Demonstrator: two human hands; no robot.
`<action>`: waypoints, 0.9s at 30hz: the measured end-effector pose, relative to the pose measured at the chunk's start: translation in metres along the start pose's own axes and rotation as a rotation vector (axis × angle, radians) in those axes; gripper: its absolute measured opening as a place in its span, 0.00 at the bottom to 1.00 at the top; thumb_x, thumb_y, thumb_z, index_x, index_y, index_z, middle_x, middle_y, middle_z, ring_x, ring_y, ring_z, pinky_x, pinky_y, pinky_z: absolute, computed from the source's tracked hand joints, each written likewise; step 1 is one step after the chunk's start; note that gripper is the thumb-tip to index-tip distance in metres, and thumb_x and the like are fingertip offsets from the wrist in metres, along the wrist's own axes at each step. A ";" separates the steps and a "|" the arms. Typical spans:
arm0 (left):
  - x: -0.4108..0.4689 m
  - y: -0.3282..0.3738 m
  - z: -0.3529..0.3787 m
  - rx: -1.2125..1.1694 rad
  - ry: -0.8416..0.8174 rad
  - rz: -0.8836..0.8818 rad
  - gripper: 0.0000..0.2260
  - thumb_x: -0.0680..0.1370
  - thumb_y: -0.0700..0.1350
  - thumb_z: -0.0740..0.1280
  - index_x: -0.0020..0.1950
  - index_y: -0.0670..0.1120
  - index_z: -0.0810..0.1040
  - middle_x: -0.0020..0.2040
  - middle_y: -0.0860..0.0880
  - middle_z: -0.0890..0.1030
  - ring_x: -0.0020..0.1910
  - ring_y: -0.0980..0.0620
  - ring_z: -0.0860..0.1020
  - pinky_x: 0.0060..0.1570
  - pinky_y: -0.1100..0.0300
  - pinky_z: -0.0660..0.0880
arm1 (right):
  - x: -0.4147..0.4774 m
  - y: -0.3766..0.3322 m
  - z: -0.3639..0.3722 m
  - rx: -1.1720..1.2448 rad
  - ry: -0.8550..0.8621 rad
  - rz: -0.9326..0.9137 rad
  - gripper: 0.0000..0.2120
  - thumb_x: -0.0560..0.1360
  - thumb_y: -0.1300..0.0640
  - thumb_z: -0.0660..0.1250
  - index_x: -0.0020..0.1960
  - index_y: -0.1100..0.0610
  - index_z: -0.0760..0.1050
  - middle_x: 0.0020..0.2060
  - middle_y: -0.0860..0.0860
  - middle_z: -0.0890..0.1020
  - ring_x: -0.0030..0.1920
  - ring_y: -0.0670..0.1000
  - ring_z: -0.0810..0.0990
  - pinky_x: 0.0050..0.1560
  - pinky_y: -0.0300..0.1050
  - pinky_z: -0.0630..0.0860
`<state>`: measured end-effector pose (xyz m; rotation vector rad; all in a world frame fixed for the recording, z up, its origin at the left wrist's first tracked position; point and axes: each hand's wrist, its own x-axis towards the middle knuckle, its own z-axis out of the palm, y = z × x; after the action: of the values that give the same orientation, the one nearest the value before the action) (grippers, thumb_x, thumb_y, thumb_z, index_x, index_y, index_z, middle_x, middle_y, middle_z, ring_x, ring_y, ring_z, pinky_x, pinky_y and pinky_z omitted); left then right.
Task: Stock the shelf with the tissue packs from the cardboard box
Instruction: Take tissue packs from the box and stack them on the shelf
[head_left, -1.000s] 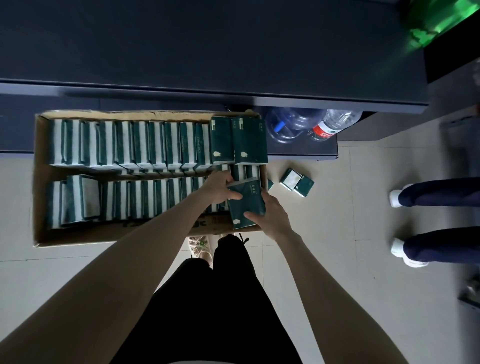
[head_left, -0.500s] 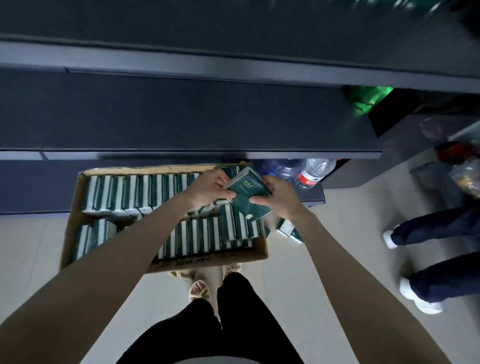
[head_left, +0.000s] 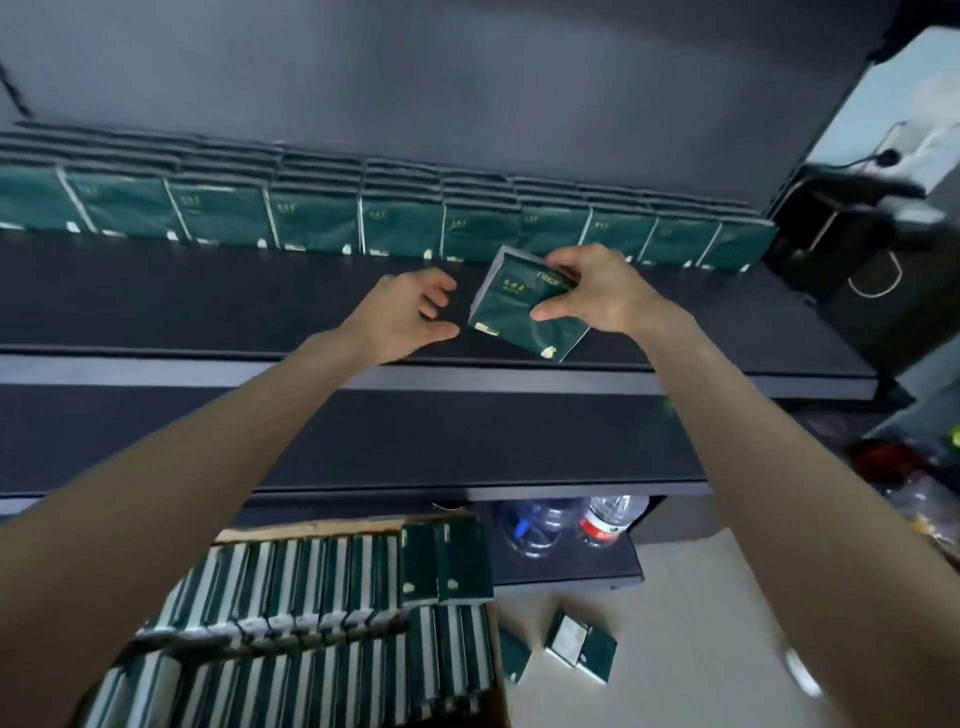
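The right hand (head_left: 597, 296) grips a dark green tissue pack (head_left: 514, 306) from its right side, thumb on the front face and fingers curled over the top edge. The pack is tilted over the upper shelf (head_left: 208, 296), with its lower corner near the shelf's front lip. The left hand (head_left: 405, 317) hovers just beside the pack's left edge, fingers loosely spread and holding nothing. A row of packs (head_left: 311, 223) stands along the back of the shelf, leaving a broad bare strip of board between the row and the front lip. The lower shelf (head_left: 415, 441) is bare. Below, the cardboard box (head_left: 311, 530) sits on the floor, with packs on edge filling it in rows. Loose packs (head_left: 582, 644) lie just right of the box.
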<state>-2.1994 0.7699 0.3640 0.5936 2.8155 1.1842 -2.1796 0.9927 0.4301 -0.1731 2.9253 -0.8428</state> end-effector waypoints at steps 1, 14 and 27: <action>0.016 0.003 -0.004 0.037 0.011 0.009 0.24 0.73 0.43 0.73 0.68 0.43 0.72 0.58 0.45 0.78 0.54 0.49 0.77 0.57 0.59 0.73 | 0.012 0.001 -0.009 -0.018 0.016 -0.002 0.20 0.69 0.59 0.76 0.59 0.58 0.77 0.53 0.51 0.81 0.54 0.50 0.78 0.52 0.35 0.68; 0.186 0.009 0.011 0.632 0.016 0.039 0.37 0.73 0.50 0.71 0.76 0.44 0.58 0.76 0.45 0.59 0.74 0.44 0.59 0.72 0.47 0.57 | 0.172 0.081 -0.034 -0.401 0.117 0.051 0.32 0.69 0.52 0.75 0.71 0.51 0.68 0.73 0.55 0.61 0.72 0.59 0.55 0.73 0.57 0.55; 0.256 -0.020 0.031 0.853 -0.099 -0.012 0.48 0.73 0.56 0.71 0.78 0.43 0.41 0.79 0.45 0.43 0.77 0.49 0.43 0.74 0.49 0.42 | 0.237 0.114 -0.018 -0.437 0.216 -0.131 0.37 0.66 0.56 0.77 0.70 0.58 0.63 0.69 0.55 0.63 0.69 0.58 0.61 0.68 0.53 0.61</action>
<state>-2.4384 0.8697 0.3584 0.6129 3.1188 -0.1195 -2.4262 1.0664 0.3710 -0.3244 3.2937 -0.2308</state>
